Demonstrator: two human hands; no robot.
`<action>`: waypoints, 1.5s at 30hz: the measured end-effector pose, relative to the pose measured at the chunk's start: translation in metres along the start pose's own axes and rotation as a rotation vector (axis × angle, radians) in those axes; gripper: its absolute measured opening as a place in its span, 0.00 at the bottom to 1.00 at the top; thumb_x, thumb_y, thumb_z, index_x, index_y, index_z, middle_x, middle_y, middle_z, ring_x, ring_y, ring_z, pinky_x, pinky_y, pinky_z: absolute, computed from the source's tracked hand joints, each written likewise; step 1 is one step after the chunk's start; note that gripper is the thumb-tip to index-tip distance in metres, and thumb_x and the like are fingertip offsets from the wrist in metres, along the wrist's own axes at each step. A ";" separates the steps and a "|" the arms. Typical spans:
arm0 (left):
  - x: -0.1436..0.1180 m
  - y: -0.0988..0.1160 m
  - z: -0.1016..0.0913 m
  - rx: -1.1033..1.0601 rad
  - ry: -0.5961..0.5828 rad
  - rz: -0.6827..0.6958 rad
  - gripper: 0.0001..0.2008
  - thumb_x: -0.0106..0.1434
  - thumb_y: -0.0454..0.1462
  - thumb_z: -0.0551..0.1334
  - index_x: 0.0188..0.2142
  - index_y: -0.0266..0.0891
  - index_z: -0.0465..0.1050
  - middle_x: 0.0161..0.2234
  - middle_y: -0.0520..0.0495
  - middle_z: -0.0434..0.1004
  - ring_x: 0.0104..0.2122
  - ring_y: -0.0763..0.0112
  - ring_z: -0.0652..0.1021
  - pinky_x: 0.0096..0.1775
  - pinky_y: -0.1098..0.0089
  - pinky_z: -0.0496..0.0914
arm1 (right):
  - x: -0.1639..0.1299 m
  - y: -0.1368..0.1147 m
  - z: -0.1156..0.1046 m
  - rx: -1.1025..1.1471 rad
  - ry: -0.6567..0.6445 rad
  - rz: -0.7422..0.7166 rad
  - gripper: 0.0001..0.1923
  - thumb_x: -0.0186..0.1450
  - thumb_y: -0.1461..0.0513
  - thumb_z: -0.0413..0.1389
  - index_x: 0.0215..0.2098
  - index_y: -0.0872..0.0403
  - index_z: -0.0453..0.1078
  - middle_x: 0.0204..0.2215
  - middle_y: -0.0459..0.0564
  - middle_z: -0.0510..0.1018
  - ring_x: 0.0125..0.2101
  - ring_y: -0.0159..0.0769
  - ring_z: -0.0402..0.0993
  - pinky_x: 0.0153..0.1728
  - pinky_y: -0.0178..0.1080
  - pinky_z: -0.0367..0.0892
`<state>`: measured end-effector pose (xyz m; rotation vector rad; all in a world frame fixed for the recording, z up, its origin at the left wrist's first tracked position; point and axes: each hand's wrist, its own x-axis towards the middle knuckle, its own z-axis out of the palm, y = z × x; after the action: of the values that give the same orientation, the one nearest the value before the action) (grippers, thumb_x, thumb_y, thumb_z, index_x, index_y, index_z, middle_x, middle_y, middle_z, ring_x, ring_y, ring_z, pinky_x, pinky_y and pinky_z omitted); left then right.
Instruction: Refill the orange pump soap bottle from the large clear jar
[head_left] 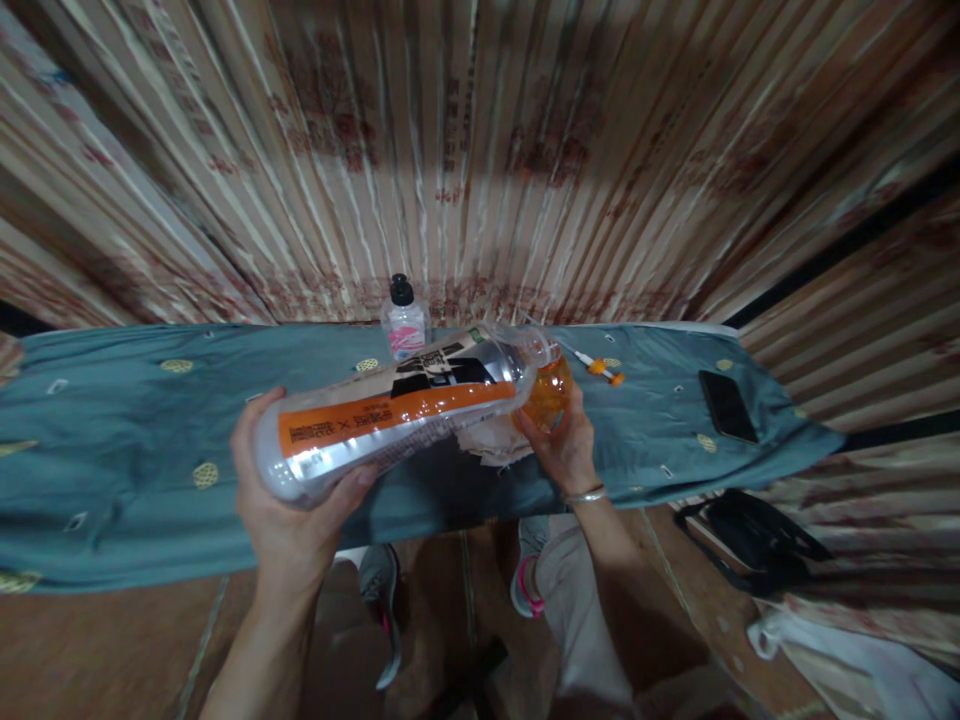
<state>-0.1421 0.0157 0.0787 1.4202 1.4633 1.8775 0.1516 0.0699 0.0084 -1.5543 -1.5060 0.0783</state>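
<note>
My left hand [296, 510] is wrapped round the base of a large plastic bottle [397, 400] with an orange, silver and black label. The bottle lies tilted almost level, its neck to the right and slightly higher than its base. In my right hand [562, 440] is a small container [546, 395] of clear orange-yellow, held at the bottle's mouth. Whether the two rims touch I cannot tell. Crumpled pale paper or tissue [491, 443] lies under my hands, partly hidden by the bottle.
A clear bottle with a black cap [405, 318] stands at the back of the cloth-covered table [150, 430]. A syringe-like item with orange parts [600, 367] and a phone [727, 405] lie to the right. Pleated curtains [465, 150] hang behind. On the floor sits a black bag [750, 535].
</note>
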 end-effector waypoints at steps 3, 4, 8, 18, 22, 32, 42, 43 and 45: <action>0.000 0.000 0.000 -0.001 -0.002 0.017 0.49 0.36 0.41 0.78 0.60 0.46 0.68 0.47 0.50 0.75 0.41 0.70 0.75 0.43 0.72 0.70 | 0.000 0.001 0.000 0.008 0.004 -0.014 0.40 0.58 0.47 0.62 0.63 0.52 0.58 0.51 0.57 0.78 0.46 0.50 0.81 0.43 0.48 0.77; 0.000 0.001 0.000 -0.003 -0.005 0.019 0.49 0.36 0.41 0.78 0.60 0.46 0.68 0.47 0.50 0.75 0.41 0.70 0.75 0.43 0.72 0.70 | 0.000 0.001 0.000 0.002 0.005 -0.015 0.40 0.58 0.47 0.62 0.63 0.53 0.58 0.51 0.57 0.78 0.46 0.50 0.81 0.43 0.48 0.77; 0.000 0.002 0.001 -0.011 -0.001 0.021 0.48 0.37 0.41 0.78 0.60 0.47 0.69 0.47 0.51 0.75 0.41 0.71 0.75 0.42 0.74 0.69 | 0.000 0.001 0.000 -0.023 0.014 -0.029 0.39 0.58 0.47 0.62 0.62 0.54 0.59 0.50 0.58 0.79 0.45 0.48 0.81 0.42 0.47 0.77; 0.000 0.003 0.000 0.011 -0.009 0.028 0.48 0.38 0.42 0.78 0.60 0.46 0.68 0.47 0.50 0.75 0.41 0.69 0.75 0.42 0.72 0.71 | 0.001 -0.002 -0.001 -0.015 -0.001 0.006 0.39 0.58 0.48 0.62 0.62 0.55 0.59 0.49 0.59 0.80 0.44 0.49 0.81 0.41 0.47 0.77; 0.000 0.001 -0.001 0.030 0.002 0.003 0.49 0.36 0.44 0.78 0.60 0.48 0.69 0.48 0.50 0.74 0.42 0.68 0.75 0.44 0.70 0.70 | 0.000 0.000 -0.001 -0.007 -0.007 0.004 0.40 0.58 0.47 0.62 0.62 0.55 0.59 0.50 0.59 0.80 0.45 0.49 0.81 0.42 0.47 0.77; 0.000 0.001 0.000 0.011 0.001 -0.017 0.49 0.35 0.42 0.78 0.60 0.48 0.68 0.48 0.51 0.74 0.42 0.67 0.74 0.44 0.69 0.69 | 0.000 0.000 -0.001 -0.011 -0.004 -0.002 0.40 0.58 0.48 0.62 0.63 0.54 0.58 0.51 0.59 0.79 0.45 0.49 0.81 0.42 0.48 0.77; 0.000 -0.002 -0.002 0.058 0.008 -0.022 0.50 0.34 0.44 0.77 0.60 0.46 0.68 0.47 0.48 0.74 0.43 0.63 0.75 0.45 0.64 0.72 | 0.000 -0.001 -0.001 -0.015 -0.007 -0.005 0.39 0.59 0.47 0.62 0.63 0.52 0.58 0.52 0.58 0.78 0.46 0.50 0.80 0.44 0.48 0.76; 0.000 -0.002 -0.002 0.058 0.009 -0.018 0.50 0.34 0.44 0.77 0.60 0.46 0.68 0.48 0.48 0.74 0.43 0.63 0.75 0.45 0.64 0.72 | 0.000 -0.001 -0.001 -0.012 -0.004 -0.010 0.39 0.59 0.47 0.61 0.63 0.52 0.58 0.52 0.58 0.78 0.46 0.49 0.80 0.44 0.48 0.76; 0.000 -0.001 -0.002 0.064 0.003 -0.013 0.49 0.35 0.44 0.77 0.60 0.46 0.68 0.47 0.48 0.74 0.42 0.63 0.75 0.44 0.64 0.72 | 0.000 -0.001 -0.001 -0.008 0.003 -0.016 0.39 0.59 0.47 0.61 0.62 0.53 0.58 0.51 0.58 0.78 0.46 0.49 0.80 0.43 0.47 0.76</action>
<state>-0.1440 0.0152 0.0784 1.4337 1.5437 1.8414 0.1514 0.0691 0.0093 -1.5472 -1.5182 0.0610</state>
